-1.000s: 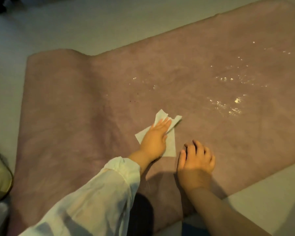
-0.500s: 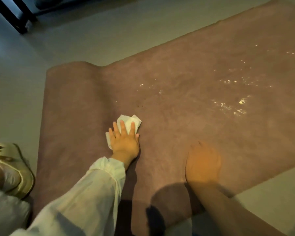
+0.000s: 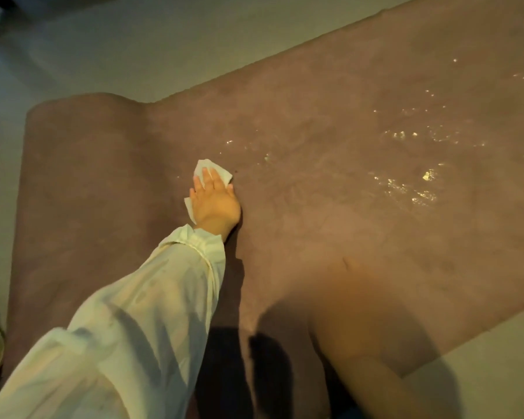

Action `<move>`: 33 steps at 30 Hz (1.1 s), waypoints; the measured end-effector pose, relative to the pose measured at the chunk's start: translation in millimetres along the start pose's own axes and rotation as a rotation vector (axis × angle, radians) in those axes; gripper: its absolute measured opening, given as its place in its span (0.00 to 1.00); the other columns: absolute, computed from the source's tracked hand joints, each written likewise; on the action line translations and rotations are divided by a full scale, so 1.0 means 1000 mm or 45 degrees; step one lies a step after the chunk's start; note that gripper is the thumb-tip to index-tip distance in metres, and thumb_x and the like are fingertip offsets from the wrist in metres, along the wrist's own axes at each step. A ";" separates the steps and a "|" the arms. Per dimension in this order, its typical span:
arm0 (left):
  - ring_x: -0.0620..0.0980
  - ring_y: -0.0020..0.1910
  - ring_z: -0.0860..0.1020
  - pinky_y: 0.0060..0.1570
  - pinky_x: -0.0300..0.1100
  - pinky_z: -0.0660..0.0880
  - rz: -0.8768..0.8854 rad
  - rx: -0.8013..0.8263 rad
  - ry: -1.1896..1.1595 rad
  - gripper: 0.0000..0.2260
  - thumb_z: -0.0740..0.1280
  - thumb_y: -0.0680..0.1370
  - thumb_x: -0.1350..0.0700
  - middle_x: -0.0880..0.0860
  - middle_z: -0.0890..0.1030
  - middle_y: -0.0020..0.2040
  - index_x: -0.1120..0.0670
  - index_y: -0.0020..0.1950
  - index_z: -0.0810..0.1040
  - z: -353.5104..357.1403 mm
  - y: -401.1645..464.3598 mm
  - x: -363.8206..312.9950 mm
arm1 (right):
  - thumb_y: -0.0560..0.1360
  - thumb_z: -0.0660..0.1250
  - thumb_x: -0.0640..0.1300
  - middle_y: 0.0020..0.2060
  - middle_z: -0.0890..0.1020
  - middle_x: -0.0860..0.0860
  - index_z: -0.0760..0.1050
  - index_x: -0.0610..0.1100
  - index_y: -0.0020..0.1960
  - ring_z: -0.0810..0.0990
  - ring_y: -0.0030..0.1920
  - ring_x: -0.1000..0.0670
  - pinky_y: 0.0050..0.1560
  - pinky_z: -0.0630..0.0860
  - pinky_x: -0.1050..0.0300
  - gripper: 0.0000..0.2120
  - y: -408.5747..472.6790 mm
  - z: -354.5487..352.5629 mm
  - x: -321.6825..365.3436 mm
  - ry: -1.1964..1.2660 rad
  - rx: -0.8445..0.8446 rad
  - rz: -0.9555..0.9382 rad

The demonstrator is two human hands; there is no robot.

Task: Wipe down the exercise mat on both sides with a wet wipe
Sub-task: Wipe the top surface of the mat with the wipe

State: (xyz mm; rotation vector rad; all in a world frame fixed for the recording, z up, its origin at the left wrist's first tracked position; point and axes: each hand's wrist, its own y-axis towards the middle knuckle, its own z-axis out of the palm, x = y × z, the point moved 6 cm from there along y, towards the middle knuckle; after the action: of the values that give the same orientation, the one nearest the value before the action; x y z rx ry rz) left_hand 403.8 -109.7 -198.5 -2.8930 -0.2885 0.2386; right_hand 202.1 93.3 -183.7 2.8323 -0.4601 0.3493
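A mauve mat (image 3: 330,189) is spread on a grey floor (image 3: 133,52), its long axis running from lower left to upper right. A white wipe (image 3: 214,169) is pressed flat on it under the straight, slightly spread fingers of the left hand (image 3: 214,204). The right hand (image 3: 354,285) is blurred; its fingers cannot be made out.

My left hand (image 3: 214,204) lies palm down, reaching forward and a little to the left, its fingers (image 3: 208,176) straight and slightly spread, pressed flat. My left arm stretches out from the lower left, covered to the wrist by a loose white sleeve (image 3: 139,313) with a gathered cuff. My right hand (image 3: 350,285) is a motion-blurred shape lower and to the right; I cannot tell how its fingers lie. My bare right forearm (image 3: 375,367) runs back toward the bottom edge.
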 end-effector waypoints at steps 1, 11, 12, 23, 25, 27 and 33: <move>0.57 0.76 0.44 0.73 0.50 0.43 0.113 -0.010 0.020 0.25 0.46 0.83 0.51 0.57 0.45 0.78 0.60 0.77 0.44 0.004 -0.004 -0.013 | 0.75 0.55 0.49 0.55 0.79 0.39 0.80 0.40 0.51 0.77 0.53 0.36 0.56 0.72 0.38 0.19 0.000 0.000 0.002 0.002 0.013 -0.011; 0.51 0.73 0.60 0.72 0.47 0.57 1.036 -0.028 -0.183 0.22 0.60 0.78 0.54 0.52 0.62 0.74 0.55 0.73 0.64 0.051 -0.203 -0.088 | 0.75 0.52 0.46 0.48 0.80 0.39 0.78 0.35 0.50 0.78 0.50 0.38 0.57 0.72 0.42 0.20 0.005 -0.017 -0.011 0.764 -0.106 0.269; 0.50 0.75 0.55 0.74 0.48 0.51 1.040 0.102 -0.244 0.24 0.58 0.79 0.53 0.51 0.57 0.75 0.55 0.75 0.59 0.056 -0.222 -0.084 | 0.76 0.53 0.45 0.48 0.80 0.39 0.77 0.34 0.51 0.78 0.50 0.39 0.56 0.72 0.44 0.18 0.005 -0.017 -0.016 0.841 -0.100 0.308; 0.44 0.70 0.63 0.70 0.36 0.58 0.491 -0.002 -0.871 0.21 0.57 0.81 0.63 0.51 0.60 0.75 0.49 0.72 0.63 0.005 -0.223 -0.013 | 0.78 0.59 0.39 0.52 0.79 0.46 0.77 0.40 0.57 0.74 0.57 0.45 0.55 0.68 0.55 0.11 -0.011 -0.036 -0.033 0.528 0.151 0.128; 0.51 0.72 0.61 0.71 0.41 0.55 0.396 -0.100 -0.473 0.19 0.59 0.79 0.62 0.53 0.61 0.75 0.55 0.70 0.68 0.001 -0.203 0.012 | 0.80 0.56 0.48 0.65 0.74 0.43 0.71 0.42 0.67 0.69 0.67 0.42 0.66 0.65 0.49 0.19 -0.042 -0.023 -0.006 0.134 0.443 -0.145; 0.55 0.74 0.58 0.72 0.46 0.53 0.368 -0.052 -0.181 0.19 0.59 0.79 0.59 0.55 0.61 0.75 0.55 0.70 0.68 0.007 -0.192 0.029 | 0.77 0.52 0.58 0.69 0.69 0.40 0.67 0.39 0.70 0.66 0.70 0.39 0.69 0.63 0.41 0.30 -0.079 -0.015 0.015 -0.074 0.627 -0.265; 0.55 0.75 0.56 0.73 0.47 0.51 0.449 -0.062 0.005 0.20 0.57 0.79 0.56 0.54 0.59 0.76 0.54 0.72 0.65 0.018 -0.199 0.037 | 0.72 0.50 0.59 0.66 0.74 0.44 0.73 0.49 0.67 0.72 0.66 0.41 0.63 0.68 0.38 0.29 -0.123 -0.002 0.051 -0.095 0.717 -0.602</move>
State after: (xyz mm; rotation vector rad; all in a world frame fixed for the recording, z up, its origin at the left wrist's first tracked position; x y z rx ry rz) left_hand 401.7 91.7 -173.6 -2.9751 0.2237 0.2861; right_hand 290.1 193.0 -193.2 3.3664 0.3630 0.3114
